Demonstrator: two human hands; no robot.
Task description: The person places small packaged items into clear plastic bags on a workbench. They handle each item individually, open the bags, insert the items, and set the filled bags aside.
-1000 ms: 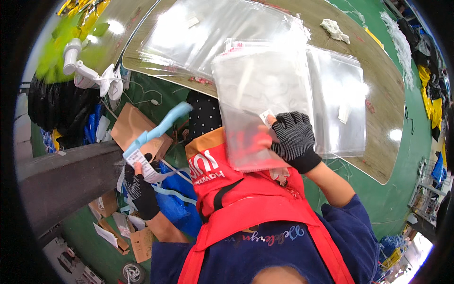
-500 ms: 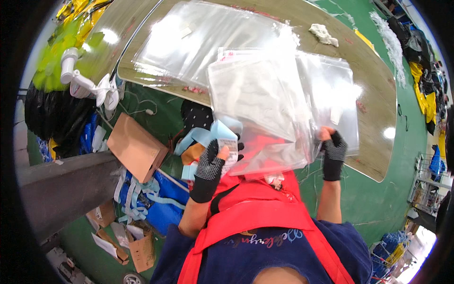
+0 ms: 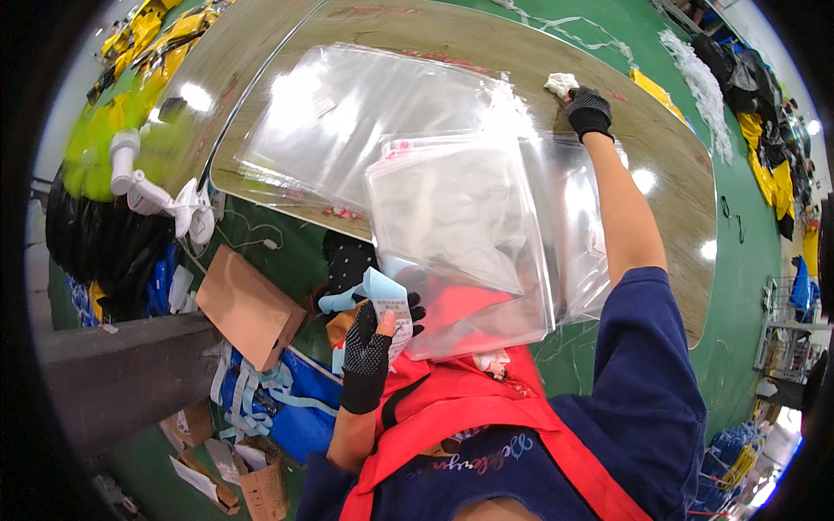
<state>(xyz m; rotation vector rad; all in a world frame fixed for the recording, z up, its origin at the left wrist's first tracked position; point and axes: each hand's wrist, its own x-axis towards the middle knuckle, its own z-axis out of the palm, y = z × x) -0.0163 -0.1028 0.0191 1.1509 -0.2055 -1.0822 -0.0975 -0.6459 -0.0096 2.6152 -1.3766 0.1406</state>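
My left hand (image 3: 369, 347), in a black fingerless glove with a dotted grip, is closed on a strip of white printed labels (image 3: 395, 319) with light-blue backing. The thumb presses the labels' face. My right hand (image 3: 589, 113), gloved alike, reaches to the table's far side. Its fingers are curled at a crumpled white cloth (image 3: 560, 84) and partly cover it. Between my arms, a stack of clear plastic bags (image 3: 456, 204) overhangs the table's near edge above my red apron (image 3: 486, 408). More clear bags (image 3: 582, 226) lie under my right arm.
A wide spread of clear bags (image 3: 373, 95) covers the left of the wood-patterned table (image 3: 669, 208). A brown carton (image 3: 248, 304), a grey beam (image 3: 130, 369) and a blue bag (image 3: 300, 408) are at lower left. A white jointed stand (image 3: 152, 195) rises at the left.
My right hand has left the bag stack's right edge and moved away from me to the white cloth. My left hand keeps the labels. The whole view has shifted slightly.
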